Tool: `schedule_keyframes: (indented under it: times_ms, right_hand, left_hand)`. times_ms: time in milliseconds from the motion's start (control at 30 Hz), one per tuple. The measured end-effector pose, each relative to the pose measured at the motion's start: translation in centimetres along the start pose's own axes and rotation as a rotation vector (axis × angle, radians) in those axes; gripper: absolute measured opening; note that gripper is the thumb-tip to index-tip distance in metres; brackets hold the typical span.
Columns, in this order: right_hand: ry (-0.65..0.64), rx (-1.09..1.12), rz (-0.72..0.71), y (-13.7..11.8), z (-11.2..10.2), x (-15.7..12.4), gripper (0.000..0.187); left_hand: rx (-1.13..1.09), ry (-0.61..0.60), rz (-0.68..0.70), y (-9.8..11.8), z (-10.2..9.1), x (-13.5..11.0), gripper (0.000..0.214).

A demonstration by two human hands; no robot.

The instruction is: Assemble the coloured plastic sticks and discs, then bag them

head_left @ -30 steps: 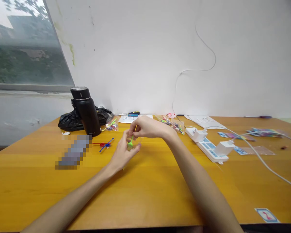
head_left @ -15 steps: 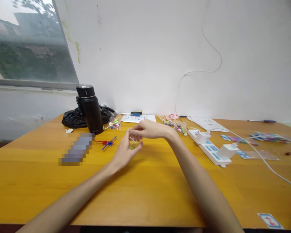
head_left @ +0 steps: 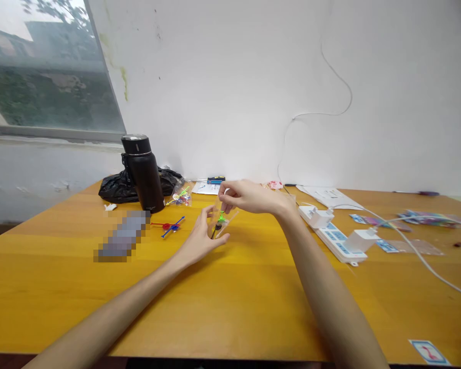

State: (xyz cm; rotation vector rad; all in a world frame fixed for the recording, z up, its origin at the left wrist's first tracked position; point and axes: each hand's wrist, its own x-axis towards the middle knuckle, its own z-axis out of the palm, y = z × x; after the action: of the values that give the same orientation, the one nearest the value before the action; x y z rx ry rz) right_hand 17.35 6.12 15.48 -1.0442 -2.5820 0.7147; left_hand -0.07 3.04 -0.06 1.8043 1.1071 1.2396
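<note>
A small clear plastic bag (head_left: pixel 217 209) with bright green and dark plastic pieces inside hangs over the middle of the table. My right hand (head_left: pixel 248 196) pinches its upper end, wrist bent and fingers pointing left. Just left of and below the bag is my left hand (head_left: pixel 200 237), cupped, with its thumb stretched away from the fingers. Whether its fingertips touch the bag is hard to see. On the table to the left of that hand lie red and blue plastic pieces with thin arms (head_left: pixel 171 226).
A black bottle (head_left: pixel 144 177) stands at back left before a black plastic bag (head_left: pixel 117 188). A blurred-out flat object (head_left: pixel 123 236) lies nearer. Another bag of pieces (head_left: pixel 182 195) and a screwdriver (head_left: pixel 215 180) are behind. A white power strip (head_left: pixel 332 236) with cables lies right.
My right hand has moved a little up and right, away from my left hand, drawing the bag into view. My left thumb stays stretched out.
</note>
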Motion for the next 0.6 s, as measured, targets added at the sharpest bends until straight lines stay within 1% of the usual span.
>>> schedule_keyframes:
  times_ms: [100,200,267,333,433,600]
  right_hand:
    - [-0.048,0.095,0.038,-0.2,-0.4,-0.5,0.009]
    - [-0.136,0.189,0.059,-0.2,-0.1,-0.4,0.008]
    - [-0.173,0.195,0.051,-0.1,0.2,-0.2,0.008]
    - [-0.183,0.184,0.044,0.0,0.4,0.0,0.009]
    - [-0.200,0.157,0.026,0.1,0.6,0.2,0.012]
    - [-0.329,0.172,-0.037,0.3,0.8,0.3,0.018]
  left_hand:
    - [-0.019,-0.044,-0.038,0.0,0.0,0.0,0.070]
    - [-0.041,-0.089,-0.029,0.1,0.0,0.1,0.066]
    - [-0.060,-0.107,-0.007,0.0,0.2,0.1,0.064]
    - [-0.089,-0.118,-0.001,-0.1,0.3,0.1,0.062]
    - [-0.125,-0.118,-0.026,-0.4,0.5,0.1,0.057]
    - [-0.125,-0.084,-0.058,-0.2,0.5,0.0,0.052]
